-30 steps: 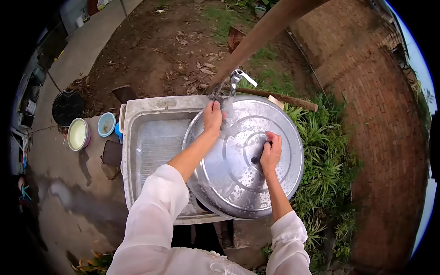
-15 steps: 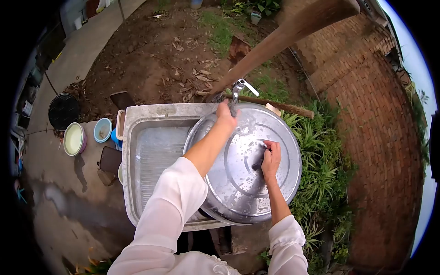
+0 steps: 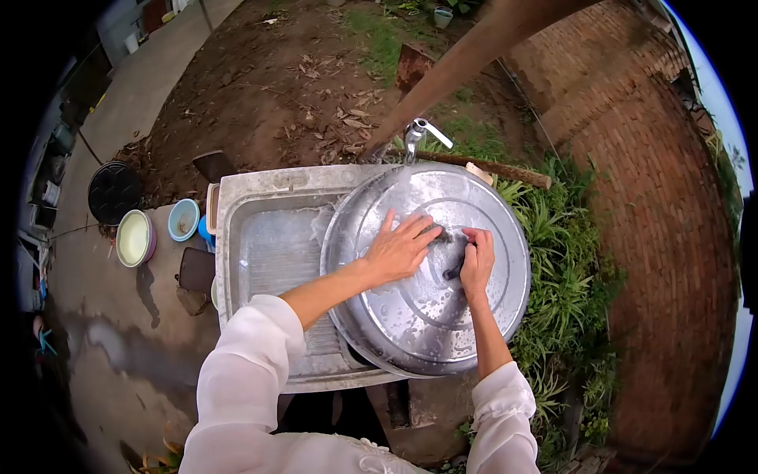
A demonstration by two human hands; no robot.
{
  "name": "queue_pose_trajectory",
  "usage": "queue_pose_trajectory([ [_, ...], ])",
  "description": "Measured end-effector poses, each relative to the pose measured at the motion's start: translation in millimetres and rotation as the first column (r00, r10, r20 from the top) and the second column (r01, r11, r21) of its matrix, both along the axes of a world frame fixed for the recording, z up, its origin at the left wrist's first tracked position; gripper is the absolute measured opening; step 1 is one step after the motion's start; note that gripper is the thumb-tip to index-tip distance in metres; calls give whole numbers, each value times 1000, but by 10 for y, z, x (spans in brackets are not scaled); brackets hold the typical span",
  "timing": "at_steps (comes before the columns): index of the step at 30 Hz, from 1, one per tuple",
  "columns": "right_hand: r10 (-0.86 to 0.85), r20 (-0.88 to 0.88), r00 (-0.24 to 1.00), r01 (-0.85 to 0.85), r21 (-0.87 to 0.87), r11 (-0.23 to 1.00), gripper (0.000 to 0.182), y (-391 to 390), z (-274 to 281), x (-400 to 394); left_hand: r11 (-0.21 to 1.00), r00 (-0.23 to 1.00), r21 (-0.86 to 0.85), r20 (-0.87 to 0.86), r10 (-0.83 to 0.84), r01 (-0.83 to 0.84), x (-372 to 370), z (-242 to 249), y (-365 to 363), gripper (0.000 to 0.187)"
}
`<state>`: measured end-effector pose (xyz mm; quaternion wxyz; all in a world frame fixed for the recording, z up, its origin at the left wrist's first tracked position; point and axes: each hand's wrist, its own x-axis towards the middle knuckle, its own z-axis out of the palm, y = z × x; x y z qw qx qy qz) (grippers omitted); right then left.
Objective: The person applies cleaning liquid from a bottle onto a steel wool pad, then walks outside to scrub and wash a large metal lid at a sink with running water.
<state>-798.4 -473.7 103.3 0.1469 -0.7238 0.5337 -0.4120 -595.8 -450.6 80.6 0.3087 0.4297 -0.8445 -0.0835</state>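
A large round metal lid, wet and dotted with drops, covers the right part of the stone sink. My right hand is closed around the black handle at the lid's centre. My left hand lies over the lid left of the handle, fingers stretched and slightly apart. Under its fingertips is a grey scouring pad, mostly hidden and apparently steel wool. Behind the lid stands a chrome tap with a white lever; water runs at the lid's back edge.
The sink's left side has a ribbed washboard surface. A wooden post slants up behind the tap. Green plants grow close on the right, beside a brick surface. Basins and a black round lid sit left.
My left hand has come from beneath the tap onto the lid's middle, bringing the scouring pad along. My right hand keeps its hold on the handle. The view has shifted slightly.
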Motion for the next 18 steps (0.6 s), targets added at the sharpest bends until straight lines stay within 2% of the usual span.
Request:
queue_pose_trajectory([
  [2,8,4,1000,-8,12,1000,28,-19,-6,4,914,921,119,73,383,-389,223,34,-220,48],
  [5,27,7,1000,-27,7,1000,29,-48,-3,5,894,905,140,54,423,-426,-69,56,-336,46],
  [6,10,38,999,-10,13,1000,30,-45,-21,15,929,943,168,13,331,-329,-256,80,-230,46],
  [7,-9,72,997,7,20,1000,30,-25,-33,21,967,977,141,51,207,-213,-389,107,-104,47],
  [9,19,33,999,-19,17,1000,31,-32,-32,-18,989,992,97,60,108,-114,-430,92,198,47],
  [12,48,-20,999,-49,-19,999,29,-47,-56,-35,990,991,77,62,117,-121,7,53,625,47],
  [14,68,-37,997,-69,-30,997,29,-47,-71,-52,936,944,130,41,326,-329,377,-95,588,52],
  [15,88,-63,994,-91,-43,995,29,-55,-75,-55,933,942,129,41,334,-337,450,-139,404,52],
  [17,95,-63,994,-96,-23,995,29,-51,-94,-60,824,822,324,-186,538,-465,639,-192,60,54],
  [18,91,-66,994,-91,0,996,29,-63,-86,-60,818,814,322,-191,549,-476,565,-103,91,54],
])
